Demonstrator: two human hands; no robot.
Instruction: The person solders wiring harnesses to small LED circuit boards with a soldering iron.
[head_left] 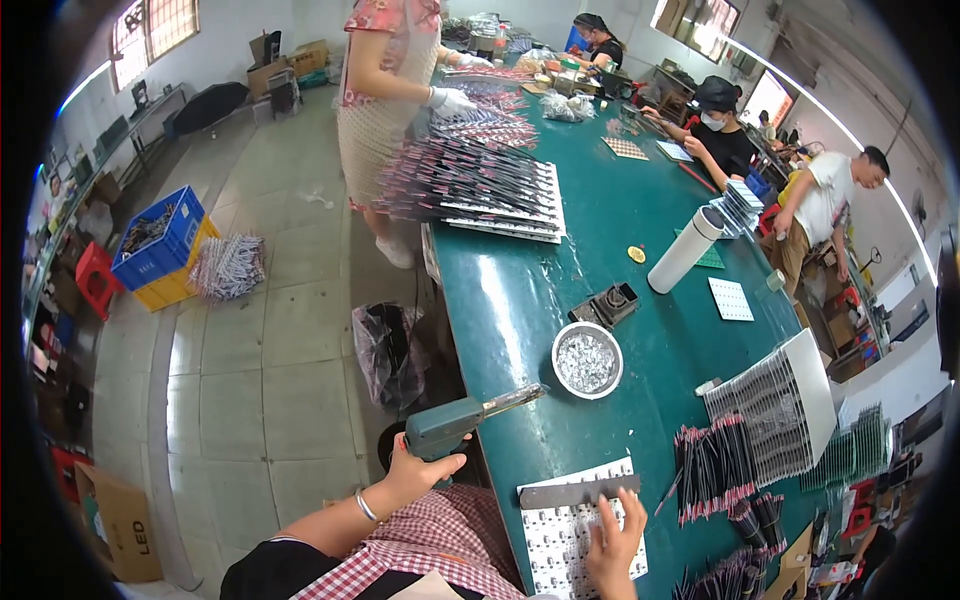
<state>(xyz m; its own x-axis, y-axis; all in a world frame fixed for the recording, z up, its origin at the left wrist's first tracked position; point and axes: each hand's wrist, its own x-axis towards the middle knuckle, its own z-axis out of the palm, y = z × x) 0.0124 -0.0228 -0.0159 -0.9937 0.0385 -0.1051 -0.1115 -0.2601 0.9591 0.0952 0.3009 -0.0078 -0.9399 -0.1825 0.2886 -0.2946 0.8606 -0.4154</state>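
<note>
My left hand [412,472] is closed round the grip of a dark green soldering gun [445,428], whose metal barrel points right over the table edge. Below it, a white board [560,550] dotted with rows of small dark parts lies at the near edge of the table. Across the top of that board rests a flat dark bar [575,492]. My right hand [615,545] is at the board's right side, fingers stretched and apart, fingertips by the bar. Beyond the barrel's tip stands a white bowl [557,372] of shiny silvery bits.
A dark metal stand [604,304] and a white flask [686,250] stand beyond the bowl. Bundles of black-and-red wires [712,465] and stacked boards [770,410] lie right. Wired boards [470,185] fill the far left; a gloved person stands there. Others sit opposite.
</note>
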